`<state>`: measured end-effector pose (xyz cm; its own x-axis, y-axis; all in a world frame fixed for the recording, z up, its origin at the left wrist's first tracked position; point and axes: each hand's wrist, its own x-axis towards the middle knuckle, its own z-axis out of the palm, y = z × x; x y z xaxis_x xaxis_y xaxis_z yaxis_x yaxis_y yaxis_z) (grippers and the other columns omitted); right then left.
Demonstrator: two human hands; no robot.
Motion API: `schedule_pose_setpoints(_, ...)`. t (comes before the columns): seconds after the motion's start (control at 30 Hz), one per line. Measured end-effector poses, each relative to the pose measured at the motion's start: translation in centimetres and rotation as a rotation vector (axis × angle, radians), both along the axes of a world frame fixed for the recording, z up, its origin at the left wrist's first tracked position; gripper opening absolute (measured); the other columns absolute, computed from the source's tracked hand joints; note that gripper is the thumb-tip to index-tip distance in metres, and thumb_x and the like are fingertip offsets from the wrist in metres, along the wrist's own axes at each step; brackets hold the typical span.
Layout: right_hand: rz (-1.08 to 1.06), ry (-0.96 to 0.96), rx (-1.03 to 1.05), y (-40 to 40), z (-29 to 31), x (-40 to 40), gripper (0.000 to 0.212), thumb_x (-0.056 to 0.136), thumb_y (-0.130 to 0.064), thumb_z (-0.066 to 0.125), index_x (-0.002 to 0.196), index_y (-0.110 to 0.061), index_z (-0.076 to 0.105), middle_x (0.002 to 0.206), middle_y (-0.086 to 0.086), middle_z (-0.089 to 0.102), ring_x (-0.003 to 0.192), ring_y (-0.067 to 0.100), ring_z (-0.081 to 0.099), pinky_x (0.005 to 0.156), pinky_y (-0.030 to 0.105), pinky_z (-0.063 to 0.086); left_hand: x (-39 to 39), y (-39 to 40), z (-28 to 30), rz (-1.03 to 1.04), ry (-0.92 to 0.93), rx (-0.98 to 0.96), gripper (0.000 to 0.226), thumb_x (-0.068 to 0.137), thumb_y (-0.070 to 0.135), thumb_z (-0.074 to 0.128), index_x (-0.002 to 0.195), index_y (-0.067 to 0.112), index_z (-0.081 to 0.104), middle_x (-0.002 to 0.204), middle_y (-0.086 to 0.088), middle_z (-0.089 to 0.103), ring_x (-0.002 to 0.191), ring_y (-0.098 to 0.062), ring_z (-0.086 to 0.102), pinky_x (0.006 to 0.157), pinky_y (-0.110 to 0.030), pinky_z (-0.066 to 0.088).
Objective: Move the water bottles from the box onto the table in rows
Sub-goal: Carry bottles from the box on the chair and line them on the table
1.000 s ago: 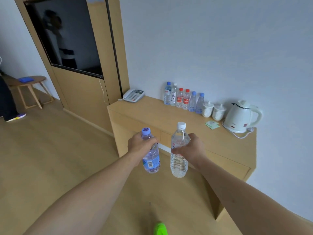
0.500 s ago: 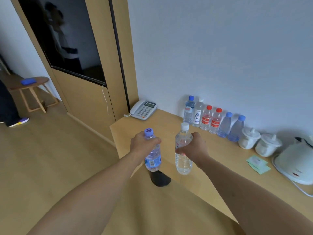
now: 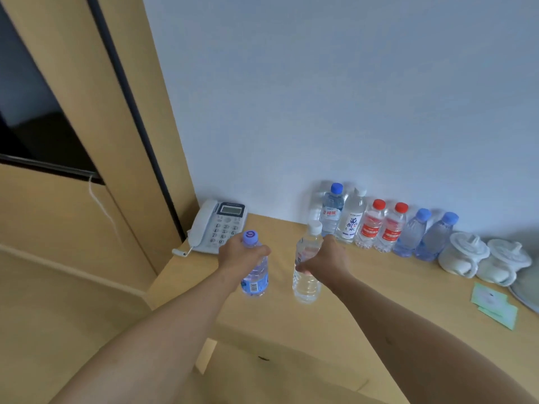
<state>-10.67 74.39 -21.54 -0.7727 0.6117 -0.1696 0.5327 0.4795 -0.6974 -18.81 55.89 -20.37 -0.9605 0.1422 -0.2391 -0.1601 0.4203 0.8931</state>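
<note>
Nearest the camera, two bare forearms reach forward over the front edge of the tabletop [image 3: 364, 330]. The left hand [image 3: 240, 258] has its fingers curled round the upper body of a small blue-tinted bottle [image 3: 254, 277] with a lilac cap, gripping just below the neck, and the right hand [image 3: 325, 262] wraps the shoulder of a taller clear bottle [image 3: 306, 282] with a white cap. Both bottles hang upright, which would let them go down on their bases without any turning of the wrist (whether either base already touches the wood cannot be told from this angle). They are held near each other yet apart, probably so that both can be set down at once as neighbours in a new row. Beyond the fingers of the left hand lies a grey telephone [image 3: 218, 225] against the wooden panel. Beyond the right-hand fingers, along the wall, six bottles [image 3: 382, 225] already stand shoulder to shoulder in a line, matching caps paired together, so the back row looks finished and the held pair seems meant for the bare wood in front of it. Further right of that row sit two white lidded cups [image 3: 484, 259], with green paper packets [image 3: 493, 307] in front of them. The box is out of view.
</note>
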Motion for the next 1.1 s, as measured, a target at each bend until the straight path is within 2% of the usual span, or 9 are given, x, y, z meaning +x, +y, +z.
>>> schedule_pose_setpoints(0.23, -0.201, -0.021, 0.039, 0.0, -1.8, -5.6, 0.074, 0.051, -0.035, 0.089, 0.106, -0.019, 0.043, 0.097, 0.000, 0.059, 0.092, 0.024, 0.059, 0.071, 0.033, 0.048, -8.7, 3.0, -2.0, -0.142, -0.030, -0.024, 0.028, 0.064, 0.034, 0.081, 0.085, 0.023, 0.066, 0.082, 0.005, 0.071, 0.078, -0.014, 0.068, 0.062, -0.025, 0.047)
schedule_pose_setpoints(0.37, -0.322, 0.021, 0.035, 1.3, -2.3, -8.7, 0.070, 0.056, -0.039, 0.089, 0.101, -0.018, 0.040, 0.088, -0.002, 0.055, 0.094, 0.027, 0.061, 0.068, 0.031, 0.041, -11.7, 5.5, -3.3, -0.169, -0.026, -0.011, 0.030, 0.066, 0.034, 0.081, 0.089, 0.023, 0.065, 0.086, 0.004, 0.071, 0.081, -0.014, 0.067, 0.067, -0.025, 0.050)
schedule_pose_setpoints(0.43, -0.351, 0.053, 0.032, 2.1, -2.7, -10.3, 0.073, 0.057, -0.039, 0.090, 0.108, -0.015, 0.043, 0.090, 0.001, 0.058, 0.096, 0.029, 0.062, 0.068, 0.030, 0.038, -13.0, 6.9, -3.8, -0.171, -0.016, -0.015, 0.031, 0.066, 0.034, 0.081, 0.089, 0.024, 0.065, 0.087, 0.005, 0.070, 0.082, -0.014, 0.066, 0.068, -0.026, 0.050)
schedule_pose_setpoints(0.5, -0.376, 0.081, 0.024, 2.9, -3.0, -11.7, 0.077, 0.058, -0.040, 0.090, 0.114, -0.014, 0.044, 0.098, 0.005, 0.063, 0.098, 0.029, 0.062, 0.070, 0.030, 0.038, -14.3, 8.2, -4.2, -0.158, -0.012, -0.005, 0.032, 0.066, 0.034, 0.082, 0.091, 0.025, 0.064, 0.087, 0.007, 0.068, 0.081, -0.011, 0.065, 0.066, -0.025, 0.049)
schedule_pose_setpoints(0.6, -0.396, 0.108, 0.032, 3.7, -3.5, -13.5, 0.075, 0.060, -0.043, 0.089, 0.110, -0.016, 0.041, 0.090, 0.001, 0.059, 0.096, 0.030, 0.062, 0.071, 0.033, 0.039, -15.7, 9.8, -4.7, -0.139, -0.007, 0.003, 0.031, 0.068, 0.032, 0.082, 0.091, 0.025, 0.063, 0.082, 0.009, 0.067, 0.073, -0.007, 0.063, 0.059, -0.020, 0.044)
schedule_pose_setpoints(0.7, -0.438, 0.149, 0.025, 3.9, -4.0, -14.7, 0.080, 0.063, -0.044, 0.087, 0.120, -0.012, 0.041, 0.098, 0.005, 0.063, 0.099, 0.031, 0.059, 0.074, 0.034, 0.039, -16.9, 10.7, -5.3, -0.127, 0.020, 0.005, 0.033, 0.069, 0.035, 0.084, 0.092, 0.026, 0.063, 0.083, 0.010, 0.067, 0.073, -0.003, 0.063, 0.058, -0.018, 0.042)
schedule_pose_setpoints(0.83, -0.470, 0.185, 0.027, 3.1, -5.0, -14.9, 0.086, 0.065, -0.038, 0.089, 0.128, -0.010, 0.038, 0.117, 0.009, 0.060, 0.109, 0.031, 0.056, 0.079, 0.030, 0.035, -17.9, 11.5, -5.7, -0.167, 0.083, -0.030, 0.031, 0.072, 0.037, 0.082, 0.093, 0.023, 0.063, 0.084, 0.011, 0.068, 0.081, -0.008, 0.064, 0.065, -0.020, 0.044)
schedule_pose_setpoints(0.97, -0.502, 0.052, -0.026, 2.4, -7.2, -13.7, 0.073, 0.071, -0.026, 0.086, 0.126, -0.008, 0.042, 0.120, 0.011, 0.060, 0.113, 0.033, 0.056, 0.082, 0.032, 0.038, -18.5, 12.0, -5.9, -0.217, 0.086, -0.042, 0.038, 0.072, 0.043, 0.082, 0.095, 0.021, 0.061, 0.086, 0.009, 0.066, 0.086, -0.015, 0.065, 0.078, -0.032, 0.054)
schedule_pose_setpoints(1.1, -0.493, -0.034, -0.159, 2.6, -8.7, -13.7, 0.054, 0.078, -0.031, 0.080, 0.119, -0.011, 0.050, 0.106, 0.007, 0.068, 0.107, 0.031, 0.061, 0.081, 0.033, 0.043, -18.8, 11.8, -5.8, -0.338, 0.028, -0.061, 0.053, 0.067, 0.049, 0.085, 0.102, 0.023, 0.055, 0.096, 0.005, 0.065, 0.090, -0.015, 0.065, 0.081, -0.034, 0.055)
